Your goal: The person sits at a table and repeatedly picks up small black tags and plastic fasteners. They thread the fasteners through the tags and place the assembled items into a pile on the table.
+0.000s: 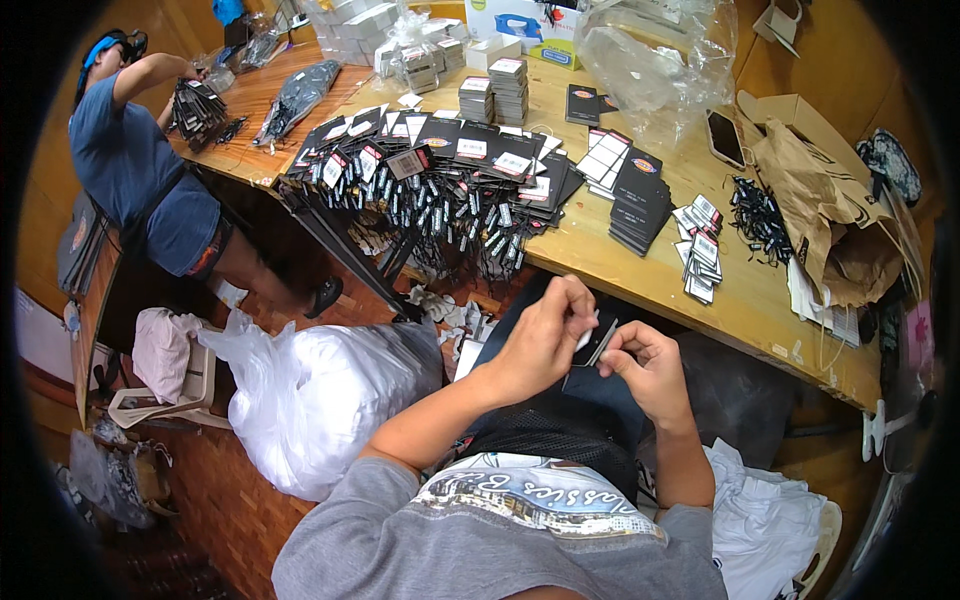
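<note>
My left hand [545, 335] is raised over my lap, its fingers pinched on a small white label [586, 337]. Close beside it, my right hand [648, 368] grips a thin dark hang tag [603, 342], seen nearly edge-on between thumb and fingers. Past my hands, on the wooden table [740, 300], lie a fanned stack of black hang tags [640, 205] and a loose pile of white labels [702, 250]. A large heap of black tags [455, 150] with white stickers spreads to the left, its dark strings hanging over the table edge.
Black strings [760, 220], a phone [725, 138] and a brown paper bag [815, 200] sit at the right. Stacked tags [508, 90] stand farther back. A stuffed white plastic bag [320, 405] is on the floor at left. Another person [145, 170] works at the far left.
</note>
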`<state>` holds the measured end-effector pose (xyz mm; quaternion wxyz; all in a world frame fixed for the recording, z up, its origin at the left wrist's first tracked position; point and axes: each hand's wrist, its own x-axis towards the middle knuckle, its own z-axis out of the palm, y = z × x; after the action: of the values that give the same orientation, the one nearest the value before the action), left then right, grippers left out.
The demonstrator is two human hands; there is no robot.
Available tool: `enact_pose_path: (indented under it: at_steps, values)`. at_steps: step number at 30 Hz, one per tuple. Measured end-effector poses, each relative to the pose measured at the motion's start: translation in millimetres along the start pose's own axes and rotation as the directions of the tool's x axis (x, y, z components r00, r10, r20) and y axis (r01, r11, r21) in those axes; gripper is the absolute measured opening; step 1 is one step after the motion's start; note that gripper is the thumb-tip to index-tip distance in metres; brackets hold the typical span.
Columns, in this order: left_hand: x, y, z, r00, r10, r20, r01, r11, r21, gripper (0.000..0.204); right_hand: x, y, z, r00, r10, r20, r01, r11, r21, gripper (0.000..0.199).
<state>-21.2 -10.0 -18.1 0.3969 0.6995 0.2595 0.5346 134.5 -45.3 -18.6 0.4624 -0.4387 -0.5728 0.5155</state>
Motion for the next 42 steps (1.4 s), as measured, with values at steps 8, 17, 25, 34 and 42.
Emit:
enact_pose_path:
  at_steps: [8,17,25,34,42]
  values:
    - [-1.1,10.4,-7.2,0.956,0.062,0.286,-0.148,0.945,0.293,0.023,-7.5,-3.8,-5.7,0.999,-0.024,-0.046,0.020,0.996,-0.086,0.019]
    - [-10.5,2.6,10.4,0.935,-0.343,0.084,0.274,0.555,-0.786,0.015,-5.0,7.9,-4.6,0.975,-0.073,0.210,0.137,0.941,-0.309,0.010]
    - [-14.2,-23.2,-2.9,0.786,-0.607,0.120,0.398,0.347,-0.849,0.011,-2.3,9.3,-8.0,0.999,0.016,-0.047,-0.009,0.990,0.141,0.013]
    - [-17.6,-22.7,2.1,0.771,-0.618,0.156,0.423,0.314,-0.850,0.019,4.3,12.4,-20.9,0.996,-0.005,0.088,-0.016,0.970,0.243,0.015]
    - [-8.9,-2.9,0.2,0.802,-0.586,0.116,0.501,0.555,-0.664,0.016,3.5,3.0,-21.2,0.995,0.068,0.068,-0.091,0.899,0.429,0.011]
